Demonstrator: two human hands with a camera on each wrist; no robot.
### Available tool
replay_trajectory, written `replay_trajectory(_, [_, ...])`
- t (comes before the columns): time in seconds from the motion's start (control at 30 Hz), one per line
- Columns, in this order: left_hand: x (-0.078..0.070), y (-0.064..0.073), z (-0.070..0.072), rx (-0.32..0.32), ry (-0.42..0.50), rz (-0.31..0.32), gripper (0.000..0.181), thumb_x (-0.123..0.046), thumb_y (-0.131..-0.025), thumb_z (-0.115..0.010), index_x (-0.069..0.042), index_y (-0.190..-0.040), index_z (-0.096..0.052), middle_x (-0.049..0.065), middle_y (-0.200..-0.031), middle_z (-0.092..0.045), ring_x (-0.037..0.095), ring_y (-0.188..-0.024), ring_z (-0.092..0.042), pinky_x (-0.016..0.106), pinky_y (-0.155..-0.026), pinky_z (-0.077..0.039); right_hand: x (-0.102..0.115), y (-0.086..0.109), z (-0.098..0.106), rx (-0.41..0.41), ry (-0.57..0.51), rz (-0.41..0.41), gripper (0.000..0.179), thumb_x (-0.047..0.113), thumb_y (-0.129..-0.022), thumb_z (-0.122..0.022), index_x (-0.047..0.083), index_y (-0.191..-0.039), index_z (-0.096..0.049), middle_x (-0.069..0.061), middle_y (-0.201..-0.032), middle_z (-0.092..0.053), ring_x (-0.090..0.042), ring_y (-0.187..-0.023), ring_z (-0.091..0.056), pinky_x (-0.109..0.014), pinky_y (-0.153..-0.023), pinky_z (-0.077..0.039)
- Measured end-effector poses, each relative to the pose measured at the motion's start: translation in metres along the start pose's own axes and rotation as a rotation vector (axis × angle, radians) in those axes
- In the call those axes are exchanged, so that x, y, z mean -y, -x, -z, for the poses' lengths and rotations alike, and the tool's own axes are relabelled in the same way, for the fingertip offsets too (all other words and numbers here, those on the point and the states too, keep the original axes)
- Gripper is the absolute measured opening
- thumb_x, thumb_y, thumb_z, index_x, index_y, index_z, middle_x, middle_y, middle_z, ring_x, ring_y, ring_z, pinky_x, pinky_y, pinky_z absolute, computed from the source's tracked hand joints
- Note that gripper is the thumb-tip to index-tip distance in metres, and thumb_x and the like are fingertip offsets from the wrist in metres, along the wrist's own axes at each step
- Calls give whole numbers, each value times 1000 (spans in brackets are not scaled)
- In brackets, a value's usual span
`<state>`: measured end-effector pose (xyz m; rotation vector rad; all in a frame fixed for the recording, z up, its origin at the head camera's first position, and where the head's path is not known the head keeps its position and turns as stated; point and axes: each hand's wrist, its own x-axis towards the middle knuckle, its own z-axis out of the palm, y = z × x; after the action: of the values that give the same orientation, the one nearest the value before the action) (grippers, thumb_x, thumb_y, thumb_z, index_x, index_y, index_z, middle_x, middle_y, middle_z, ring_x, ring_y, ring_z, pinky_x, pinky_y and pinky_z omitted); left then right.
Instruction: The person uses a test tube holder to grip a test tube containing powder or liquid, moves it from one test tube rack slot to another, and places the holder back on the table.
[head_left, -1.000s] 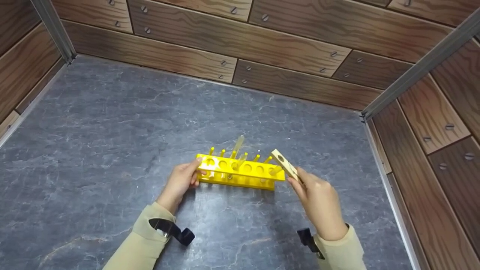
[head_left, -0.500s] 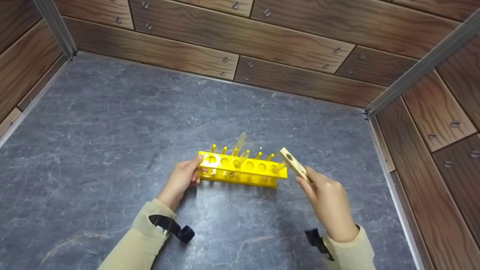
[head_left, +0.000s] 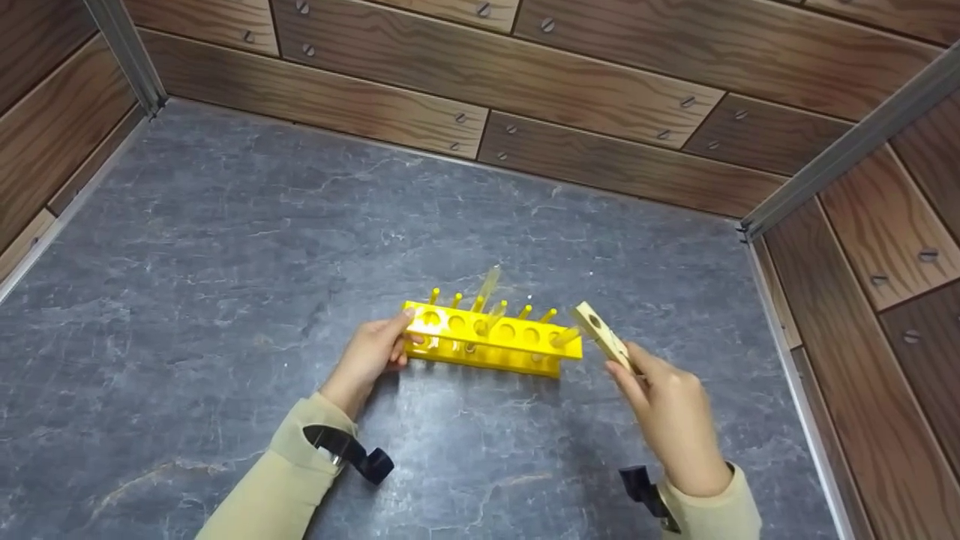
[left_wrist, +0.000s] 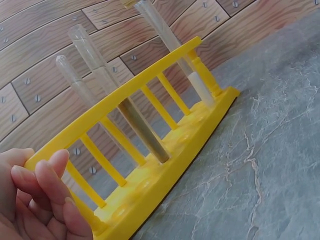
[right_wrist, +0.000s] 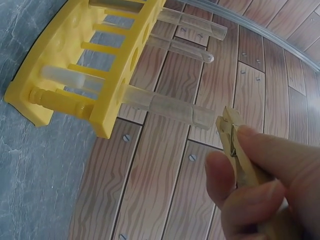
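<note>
My left hand (head_left: 367, 352) grips the left end of a yellow test tube rack (head_left: 517, 343), thumb on its top bar. My right hand (head_left: 679, 420) holds a wooden test tube clamp (head_left: 600, 334) between thumb and fingers. The clamp's tip is close beside the mouth of the test tube (right_wrist: 182, 110) at the rack's right end, which has white matter at its bottom. Contact between them is unclear. A middle test tube (left_wrist: 142, 130) contains something brownish-grey. Another test tube (head_left: 489, 283) sits upside down on a back peg, rounded end up.
The rack stands on a grey marbled tabletop (head_left: 262, 247). Wood-patterned walls (head_left: 375, 75) enclose it at the back and sides, with metal strips (head_left: 847, 142) at the corners. Black wrist camera mounts (head_left: 367, 465) sit on both sleeves.
The clamp in my right hand has moved a little to the right, away from the right-end tube's mouth. My left hand keeps its grip on the rack. The head view has shifted slightly.
</note>
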<state>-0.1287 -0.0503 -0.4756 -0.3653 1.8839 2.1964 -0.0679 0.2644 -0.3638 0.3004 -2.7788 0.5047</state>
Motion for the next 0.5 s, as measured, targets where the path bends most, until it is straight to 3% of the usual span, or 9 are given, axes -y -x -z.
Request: replay_trajectory(0.5, [0, 1, 3, 7, -15, -1, 41, -33, -95, -54, 2, -76, -66, -3, -45, -39, 8, -44, -44, 21, -47, -38, -4, 5, -1, -55, 1, 17, 21, 15, -85, -69, -1, -99, -67, -7, -67, -60, -9, -48, -44, -26, -43, -40])
